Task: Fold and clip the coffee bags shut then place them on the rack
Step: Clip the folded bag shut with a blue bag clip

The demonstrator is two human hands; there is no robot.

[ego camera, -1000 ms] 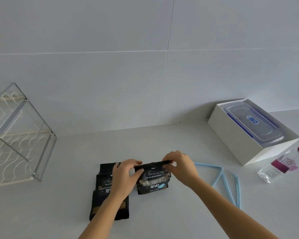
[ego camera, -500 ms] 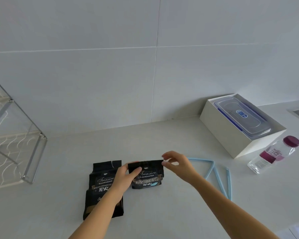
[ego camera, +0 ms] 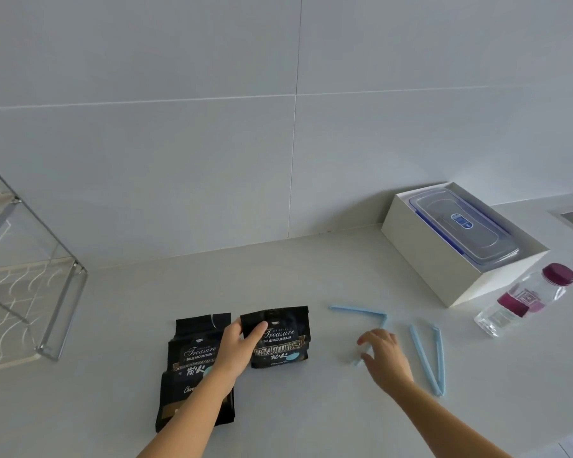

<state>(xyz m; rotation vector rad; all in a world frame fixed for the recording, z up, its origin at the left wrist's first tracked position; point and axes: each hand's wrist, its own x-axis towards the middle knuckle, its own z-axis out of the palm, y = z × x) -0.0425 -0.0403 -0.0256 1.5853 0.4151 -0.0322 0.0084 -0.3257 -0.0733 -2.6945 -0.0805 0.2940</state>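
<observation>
The left hand [ego camera: 237, 348] presses the folded coffee bag [ego camera: 280, 337] on the counter [ego camera: 278, 266], thumb on its top corner. The right hand [ego camera: 382, 353], fingers loose, reaches over a blue clip [ego camera: 361, 313]. A white box [ego camera: 424, 256] contains a clear lidded container [ego camera: 462, 226].

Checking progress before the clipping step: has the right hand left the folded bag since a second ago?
Yes. The right hand has let go of the folded coffee bag and moved right, toward the blue clips, nearer the white box.
</observation>
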